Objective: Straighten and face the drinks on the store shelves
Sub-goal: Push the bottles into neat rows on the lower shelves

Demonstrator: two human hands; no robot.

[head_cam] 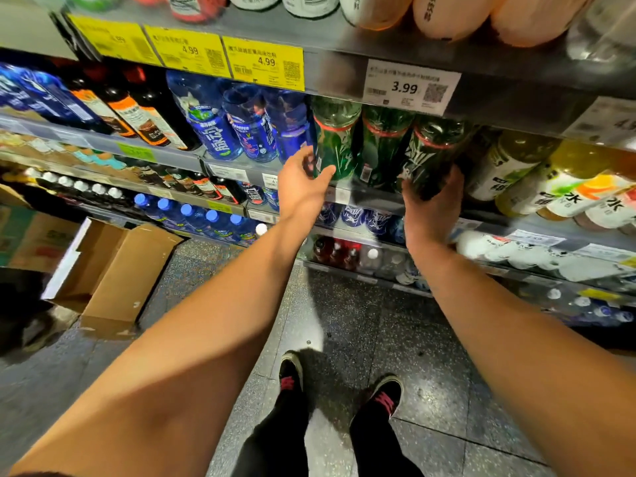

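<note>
Both arms stretched forward to one shelf. Left hand curled around the left green bottle, thumb across its front, fingers behind. Right hand cupped under and gripping the right green bottle, which leans forward. Third green bottle upright between the two. Blue bottles just left, labels in Chinese characters. Pale tea bottles to the right. White tag above reading 3.99; yellow tags reading 4.99. Open cardboard box on the floor.
</note>
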